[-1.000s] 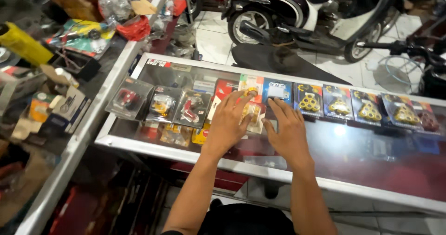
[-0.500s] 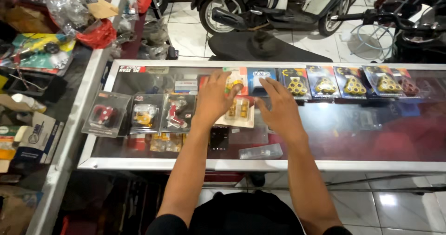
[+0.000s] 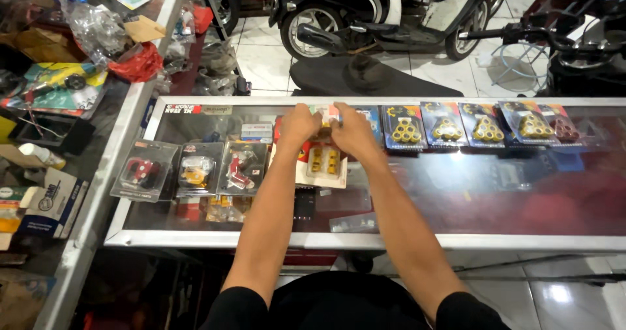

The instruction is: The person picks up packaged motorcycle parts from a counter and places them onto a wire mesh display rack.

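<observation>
Nearest, the glass counter [image 3: 456, 199] carries a white card of yellow parts [image 3: 321, 164] lying flat, just short of both hands. Beyond it, the left hand [image 3: 298, 124] and right hand [image 3: 351, 129] meet fingertip to fingertip, both closed on 1 small packet [image 3: 328, 115] between them, equally near to each. Its long axis I cannot tell. Farther right runs a row of 5 blister packs [image 3: 450, 126]; a scooter [image 3: 385, 10] stands behind.

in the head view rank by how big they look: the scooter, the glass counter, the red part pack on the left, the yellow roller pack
1. glass counter
2. scooter, partly cropped
3. and 4. red part pack and yellow roller pack: look alike in size, so unranked.
</observation>
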